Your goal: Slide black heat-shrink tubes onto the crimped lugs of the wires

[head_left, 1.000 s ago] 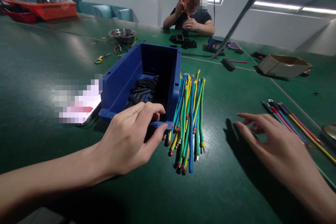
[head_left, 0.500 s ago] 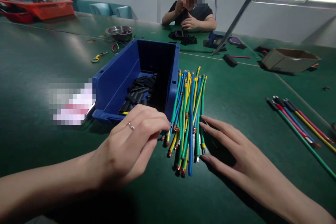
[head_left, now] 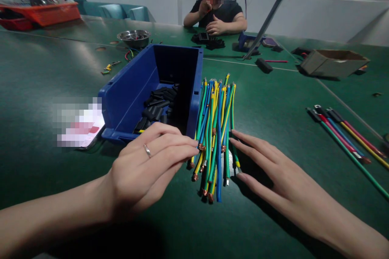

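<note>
Wires [head_left: 219, 145]; grn, yel, blu; bunched

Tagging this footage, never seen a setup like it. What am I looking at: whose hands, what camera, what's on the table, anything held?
No robot here: you see a person's bare left hand and right hand. The camera is worn on that person's head, looking forward and down. On the green table, a pile of coloured wires lies between the hands, beside a blue bin with black pieces inside. Further right lie more wires; another person sits opposite. Each hand is at one side of the pile; neither visibly lifts anything.
</note>
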Action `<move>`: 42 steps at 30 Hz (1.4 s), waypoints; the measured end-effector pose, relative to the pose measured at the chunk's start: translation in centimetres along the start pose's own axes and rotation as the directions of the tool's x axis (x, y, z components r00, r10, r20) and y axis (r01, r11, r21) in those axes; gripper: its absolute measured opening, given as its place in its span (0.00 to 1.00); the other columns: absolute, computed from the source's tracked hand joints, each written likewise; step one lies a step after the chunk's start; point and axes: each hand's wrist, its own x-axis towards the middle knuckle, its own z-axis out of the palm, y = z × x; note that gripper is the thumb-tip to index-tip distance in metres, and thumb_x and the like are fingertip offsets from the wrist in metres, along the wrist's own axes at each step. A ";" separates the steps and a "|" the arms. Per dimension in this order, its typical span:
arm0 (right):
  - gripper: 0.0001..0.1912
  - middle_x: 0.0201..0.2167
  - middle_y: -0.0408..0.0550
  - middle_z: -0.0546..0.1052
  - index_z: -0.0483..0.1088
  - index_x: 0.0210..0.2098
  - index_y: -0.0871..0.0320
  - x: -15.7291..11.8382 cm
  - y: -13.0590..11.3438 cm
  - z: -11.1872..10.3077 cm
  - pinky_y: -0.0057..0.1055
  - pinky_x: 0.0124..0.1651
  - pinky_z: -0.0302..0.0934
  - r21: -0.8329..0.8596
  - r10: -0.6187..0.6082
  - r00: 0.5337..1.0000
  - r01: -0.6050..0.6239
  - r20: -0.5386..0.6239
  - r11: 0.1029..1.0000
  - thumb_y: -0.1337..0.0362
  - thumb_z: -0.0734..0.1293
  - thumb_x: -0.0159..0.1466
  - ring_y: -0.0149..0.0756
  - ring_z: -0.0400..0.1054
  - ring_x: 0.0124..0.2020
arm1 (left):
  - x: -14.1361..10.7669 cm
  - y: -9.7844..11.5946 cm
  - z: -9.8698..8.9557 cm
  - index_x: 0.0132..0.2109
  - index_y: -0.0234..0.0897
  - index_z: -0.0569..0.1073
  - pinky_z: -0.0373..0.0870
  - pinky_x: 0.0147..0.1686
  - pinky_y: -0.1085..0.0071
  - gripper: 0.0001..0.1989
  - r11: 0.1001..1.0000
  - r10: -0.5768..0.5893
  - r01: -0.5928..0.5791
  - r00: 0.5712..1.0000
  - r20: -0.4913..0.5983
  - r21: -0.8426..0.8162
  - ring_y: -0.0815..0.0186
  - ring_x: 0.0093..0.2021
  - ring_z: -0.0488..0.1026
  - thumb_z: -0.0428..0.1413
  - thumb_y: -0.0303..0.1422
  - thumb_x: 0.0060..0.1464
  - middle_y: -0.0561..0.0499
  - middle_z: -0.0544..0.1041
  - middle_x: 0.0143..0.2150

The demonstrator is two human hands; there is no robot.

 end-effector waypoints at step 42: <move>0.47 0.68 0.61 0.53 0.44 0.69 0.63 0.8 -1.9 1.5 0.55 0.63 0.51 -0.170 -0.177 0.978 0.156 -0.111 0.973 0.38 0.56 0.61 0.51 0.51 0.67 | 0.9 -0.5 -0.9 0.39 0.40 0.78 0.71 0.42 0.73 0.05 0.964 -0.226 0.232 0.973 0.053 -0.128 0.68 0.41 0.74 0.60 0.25 0.56 0.52 0.76 0.40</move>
